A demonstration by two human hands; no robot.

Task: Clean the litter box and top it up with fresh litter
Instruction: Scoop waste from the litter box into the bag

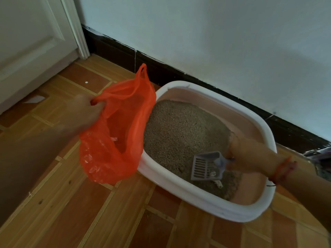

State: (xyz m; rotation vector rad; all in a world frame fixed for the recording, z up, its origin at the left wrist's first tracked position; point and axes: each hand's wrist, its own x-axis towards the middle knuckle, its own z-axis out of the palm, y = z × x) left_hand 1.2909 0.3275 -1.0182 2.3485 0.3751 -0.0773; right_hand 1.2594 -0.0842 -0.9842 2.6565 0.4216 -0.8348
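Nearest me, the glossy wood-patterned floor [89, 212] carries everything. At four o'clock the right hand [250, 154], a red string bracelet [283, 169] at its wrist, grips the handle of a grey slotted plastic scoop [206, 167]. Its blade lies low on the litter with a couple of pale clumps at its lip, so I take it sifting is under way. At nine o'clock the left hand [86, 111] pinches the rim of a thin, crinkly orange plastic carrier bag [116, 136], holding its mouth open right at the box's edge, likely to keep the carry from scoop to bag short. The rounded litter box with white plastic rim and pink inside [170, 185] sits on the floor close to the dark skirting board [125, 54]. Its coarse grey-brown granular litter [179, 131] is heaped toward the bag side. Beyond are a pale matte wall [215, 33] and, at ten o'clock, a white panelled door [26, 42].
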